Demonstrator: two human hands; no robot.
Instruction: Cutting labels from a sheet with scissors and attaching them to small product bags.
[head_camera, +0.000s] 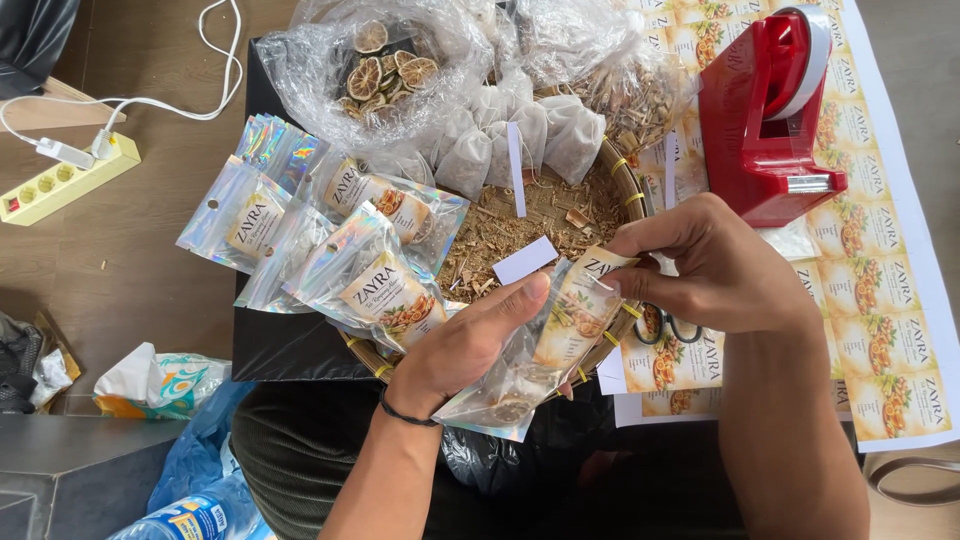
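- Two hands closed on one clear pouch, held above the near rim of the woven tray, just over the lap.
- Left hand wrapped under and around the pouch's middle, thumb lying flat along its front face.
- Right hand pinching the pouch's upper end, fingertips pressed on the printed label near the top seam.
- Probably very light: thin film with only a few dried slices showing at the bottom.
- Soft and crinkly rather than stiff; likely to buckle if squeezed mid-body, and the glossy film likely slippery.
- Contents judged brittle, so a hard clench risks crushing them.
- Best hold by judgement: the flat sealed edges or the top strip, leaving the label face free.
- Long axis running diagonally, from lower left near the left wrist to upper right at the right fingertips.
- Top end pointing up and right toward the red tape dispenser; filled bottom end pointing down and left.
- Label side turned upward to the head camera.
- Nearby: finished pouches fanned at left of the tray, white sachets at its far side, label sheets on the bench at right.
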